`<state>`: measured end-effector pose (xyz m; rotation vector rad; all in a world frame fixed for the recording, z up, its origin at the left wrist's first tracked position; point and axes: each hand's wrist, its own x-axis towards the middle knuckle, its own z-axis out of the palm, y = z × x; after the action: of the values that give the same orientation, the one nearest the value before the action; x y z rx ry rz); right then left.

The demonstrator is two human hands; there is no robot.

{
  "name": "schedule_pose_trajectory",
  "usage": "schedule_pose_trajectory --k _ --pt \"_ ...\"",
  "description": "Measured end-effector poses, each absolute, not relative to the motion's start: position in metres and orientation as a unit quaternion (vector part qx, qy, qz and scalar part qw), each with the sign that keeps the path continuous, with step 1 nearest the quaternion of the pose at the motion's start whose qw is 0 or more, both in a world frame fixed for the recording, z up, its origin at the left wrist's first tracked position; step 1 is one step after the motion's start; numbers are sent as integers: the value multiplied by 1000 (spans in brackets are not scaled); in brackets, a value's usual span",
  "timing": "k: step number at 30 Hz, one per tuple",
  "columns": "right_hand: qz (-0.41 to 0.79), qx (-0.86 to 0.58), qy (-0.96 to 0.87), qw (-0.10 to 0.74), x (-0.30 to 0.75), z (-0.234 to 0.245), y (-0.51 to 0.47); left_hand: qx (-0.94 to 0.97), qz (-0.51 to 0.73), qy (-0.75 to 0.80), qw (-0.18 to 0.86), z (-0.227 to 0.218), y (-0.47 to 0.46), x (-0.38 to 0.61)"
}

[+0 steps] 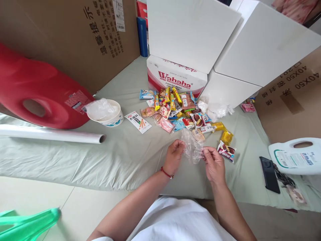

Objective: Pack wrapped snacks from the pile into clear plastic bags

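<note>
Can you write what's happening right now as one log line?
left hand: pinching clear plastic | right hand: pinching same plastic | ahead: snack pile | left of pile: white bowl

Head-worn view, facing forward, angled down; hands (173, 155) near

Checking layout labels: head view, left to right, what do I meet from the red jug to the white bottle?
Red jug → paper bowl → white snack packet → left hand → clear plastic → right hand → black phone → white bottle.
</note>
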<state>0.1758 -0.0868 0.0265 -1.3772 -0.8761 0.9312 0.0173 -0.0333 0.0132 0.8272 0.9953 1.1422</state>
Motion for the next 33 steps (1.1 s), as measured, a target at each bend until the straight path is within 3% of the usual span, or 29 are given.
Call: schedule_pose_trajectory --k 9,22,25,28,30,33 --pt "443 -614 -274 594 201 24 -96 196 434 348 808 23 -39 -41" --pt "422 -643 -252 588 231 7 -114 214 486 470 705 13 -41 -73" --pt "358 -696 -327 530 242 5 -117 227 467 509 686 10 -40 -72" --pt "162 -733 -464 471 240 14 -121 220 455 523 686 10 -40 -68" --pt "67 -693 -559 451 225 25 -123 217 449 525 689 12 -40 -64" --pt "74 -569 -716 398 186 34 -121 214 444 524 695 20 -43 -58"
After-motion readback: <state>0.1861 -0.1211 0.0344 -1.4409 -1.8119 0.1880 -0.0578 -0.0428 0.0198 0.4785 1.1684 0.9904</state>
